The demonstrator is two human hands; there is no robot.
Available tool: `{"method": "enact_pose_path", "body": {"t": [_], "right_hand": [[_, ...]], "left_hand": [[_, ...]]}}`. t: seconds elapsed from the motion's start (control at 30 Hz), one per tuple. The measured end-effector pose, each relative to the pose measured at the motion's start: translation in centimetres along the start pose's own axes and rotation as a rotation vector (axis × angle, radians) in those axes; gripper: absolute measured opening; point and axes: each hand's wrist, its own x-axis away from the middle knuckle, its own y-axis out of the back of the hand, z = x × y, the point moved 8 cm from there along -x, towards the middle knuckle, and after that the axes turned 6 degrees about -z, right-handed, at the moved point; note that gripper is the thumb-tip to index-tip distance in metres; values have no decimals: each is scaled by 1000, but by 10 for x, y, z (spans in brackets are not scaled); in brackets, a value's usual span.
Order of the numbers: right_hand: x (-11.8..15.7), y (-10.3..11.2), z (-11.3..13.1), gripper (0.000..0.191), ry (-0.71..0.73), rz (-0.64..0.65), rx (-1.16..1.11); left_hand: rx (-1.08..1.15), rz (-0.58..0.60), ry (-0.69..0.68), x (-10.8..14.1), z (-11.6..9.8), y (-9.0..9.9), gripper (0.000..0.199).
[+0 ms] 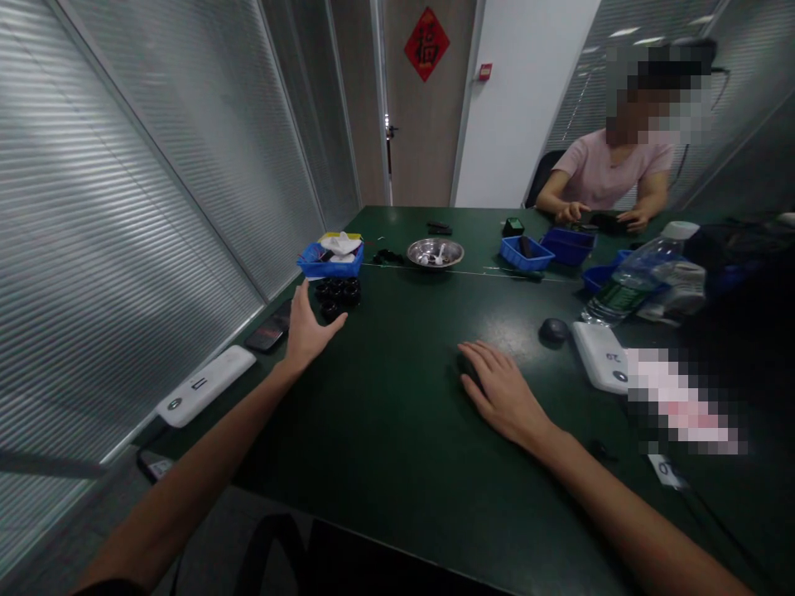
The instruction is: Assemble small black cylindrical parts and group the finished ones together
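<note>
My left hand [309,331] is held above the left side of the dark green table [397,397], thumb and fingers spread apart, nothing between them. Just beyond its fingers sits a cluster of black round pieces [339,290], several of them close together; their kind is too small to make out. Near the table's middle, my right hand [497,385] is palm down with its fingers stretched out. A dark patch shows beneath its thumb and fingers, and I cannot tell whether it is more than shadow.
A blue basket [332,266] with white cloth or paper stands beyond the black pieces. Farther back is a metal bowl [435,253] holding small items. On the right are a computer mouse [554,332], a white power bank [599,356] and a bottle [633,277]. A co-worker [612,174] sits across.
</note>
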Motion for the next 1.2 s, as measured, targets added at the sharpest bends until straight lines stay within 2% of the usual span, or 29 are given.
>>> {"method": "enact_pose_path", "body": {"t": [0.1,0.2,0.33,0.47,0.57,0.8,1.2], "right_hand": [[4,-16,0,64,48,124,172],[7,-22,2,67,46,171,221],[10,-22,3,66,46,160,228],[10,-23,3,67,38,156,228],[9,-23,4,67,35,165,232],[13,-23,4,66,48,188,236],[21,-18,3,68,65,194,217]], "left_hand": [[-49,-11,-82,7,-19,-8,125],[-76,23,-32,10,-8,-11,127],[10,17,77,16,13,-9,128],[24,78,140,23,20,-11,128],[0,145,153,26,21,-15,127],[-43,186,174,29,22,-22,119],[-80,259,218,43,11,-20,113]]}}
